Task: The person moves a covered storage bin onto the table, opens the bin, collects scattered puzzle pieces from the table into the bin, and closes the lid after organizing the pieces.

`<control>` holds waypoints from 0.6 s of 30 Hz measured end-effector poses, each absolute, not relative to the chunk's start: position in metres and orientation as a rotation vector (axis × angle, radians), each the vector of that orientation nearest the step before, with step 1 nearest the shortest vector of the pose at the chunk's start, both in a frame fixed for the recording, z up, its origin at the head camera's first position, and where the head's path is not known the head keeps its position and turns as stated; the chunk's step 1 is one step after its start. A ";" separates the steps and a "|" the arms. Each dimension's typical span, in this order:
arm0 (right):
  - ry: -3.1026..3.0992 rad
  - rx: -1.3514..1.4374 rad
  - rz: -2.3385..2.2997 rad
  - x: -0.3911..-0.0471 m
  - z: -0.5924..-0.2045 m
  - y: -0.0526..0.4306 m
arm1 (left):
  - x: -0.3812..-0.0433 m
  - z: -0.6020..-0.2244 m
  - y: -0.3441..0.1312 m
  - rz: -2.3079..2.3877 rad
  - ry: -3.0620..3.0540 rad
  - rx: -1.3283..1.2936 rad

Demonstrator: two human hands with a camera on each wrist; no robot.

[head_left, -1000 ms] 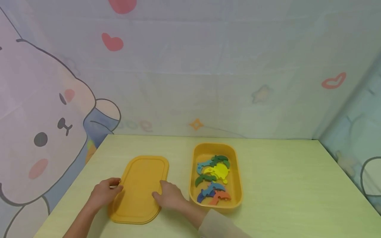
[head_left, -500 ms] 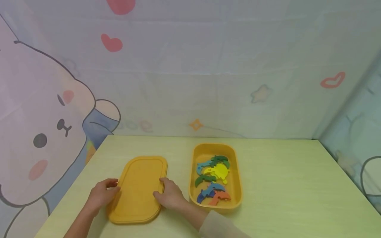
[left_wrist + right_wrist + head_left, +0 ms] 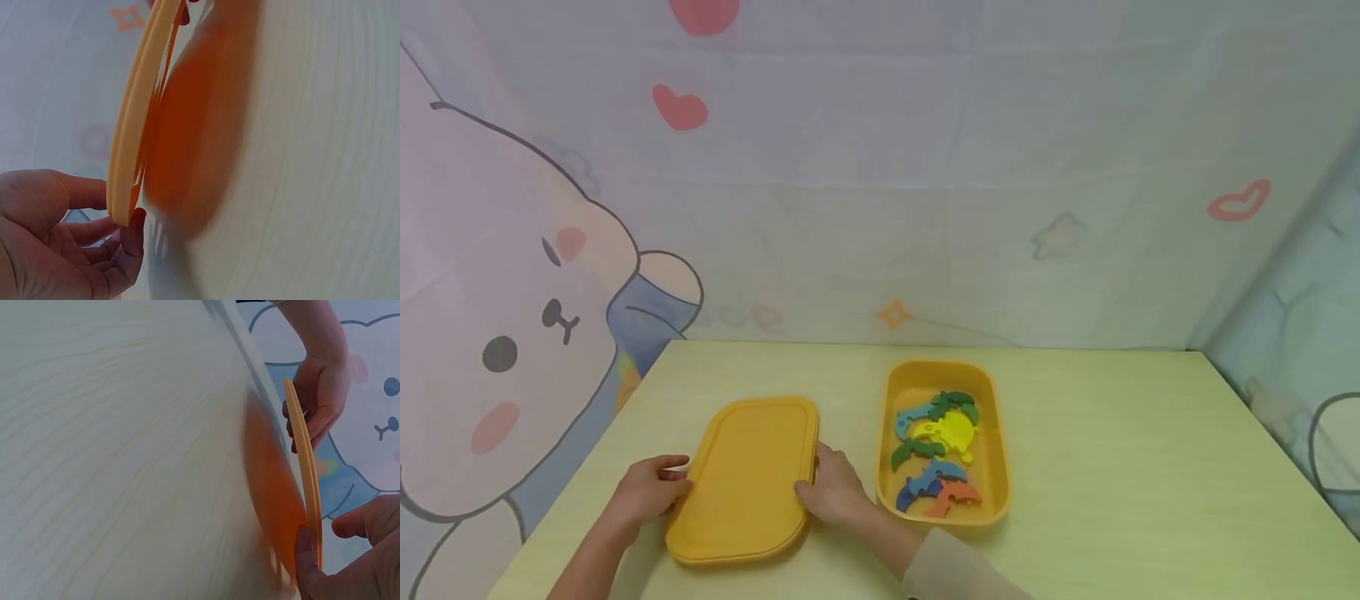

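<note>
A yellow lid [image 3: 748, 479] with rounded corners is held just above the table at the left in the head view. At its left edge my left hand [image 3: 647, 492] grips it, the thumb on the rim and the fingers reaching beneath, as the left wrist view shows the lid's edge [image 3: 134, 125]. My right hand [image 3: 835, 487] holds the opposite edge, with fingers under the lid [image 3: 309, 475] in the right wrist view. To the right stands a yellow open box [image 3: 996, 442] holding several flat animal-shaped pieces, among them a yellow piece [image 3: 953, 432] and an orange piece [image 3: 955, 497].
Both hands work over a pale wood-grain table [image 3: 1112, 467]. Behind it hangs a cloth backdrop [image 3: 962, 167] printed with hearts, stars and a cartoon bear [image 3: 527, 325]. The open box is close by the right hand.
The lid has risen slightly off the table and shifted a little left, both hands moving with its edges. The box and its pieces stay put.
</note>
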State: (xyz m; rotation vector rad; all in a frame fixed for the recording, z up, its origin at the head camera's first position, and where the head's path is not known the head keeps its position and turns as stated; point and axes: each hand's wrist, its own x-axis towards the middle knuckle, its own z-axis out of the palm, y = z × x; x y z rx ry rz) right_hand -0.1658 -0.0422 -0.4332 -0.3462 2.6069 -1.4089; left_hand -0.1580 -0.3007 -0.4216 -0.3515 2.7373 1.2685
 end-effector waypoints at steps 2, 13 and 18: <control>2.589 -0.352 -1.450 -0.167 -0.432 -0.042 | -0.157 -0.420 -0.302 1.286 2.722 -0.349; 2.575 -0.358 -1.504 -0.169 -0.427 -0.040 | -0.150 -0.403 -0.302 1.312 2.702 -0.303; 2.603 -0.327 -1.482 -0.172 -0.417 -0.036 | -0.150 -0.396 -0.300 1.362 2.696 -0.284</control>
